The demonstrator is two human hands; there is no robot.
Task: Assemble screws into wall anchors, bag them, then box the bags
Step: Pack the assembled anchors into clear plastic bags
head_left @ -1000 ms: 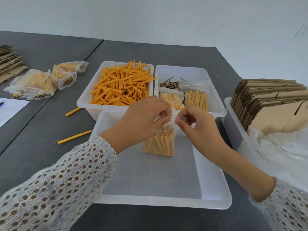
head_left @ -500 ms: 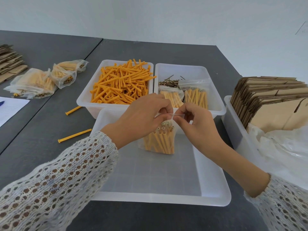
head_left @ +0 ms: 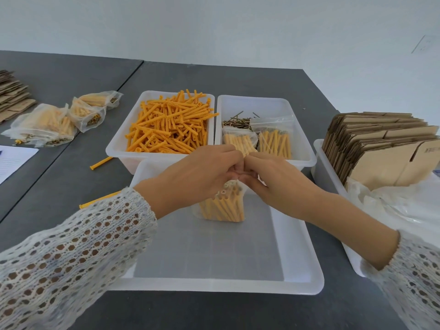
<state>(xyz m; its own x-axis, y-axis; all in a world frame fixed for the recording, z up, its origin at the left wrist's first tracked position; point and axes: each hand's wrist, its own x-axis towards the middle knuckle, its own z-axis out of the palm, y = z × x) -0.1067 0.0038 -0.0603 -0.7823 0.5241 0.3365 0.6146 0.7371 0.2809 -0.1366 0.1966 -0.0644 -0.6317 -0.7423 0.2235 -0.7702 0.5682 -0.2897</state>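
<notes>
A clear plastic bag [head_left: 222, 207] packed with orange wall anchors stands upright in the near white tray [head_left: 292, 236]. My left hand [head_left: 197, 177] and my right hand [head_left: 273, 181] both pinch the bag's top edge, fingertips touching each other in the middle. Behind them one white bin [head_left: 114, 148] is heaped with loose orange anchors [head_left: 169, 125]. The bin [head_left: 300, 141] to its right holds loose screws [head_left: 237, 121] and two filled bags [head_left: 275, 139].
Flat cardboard boxes [head_left: 381, 148] stand in a white bin at the right, with crumpled clear plastic [head_left: 392, 206] in front. Several filled bags [head_left: 54, 120] lie at the left, near paper [head_left: 14, 158] and cardboard. Two loose anchors [head_left: 101, 162] lie on the dark table.
My hands have drawn together along the bag's top edge, so the fingertips now meet at the middle. The bag stays upright in the tray.
</notes>
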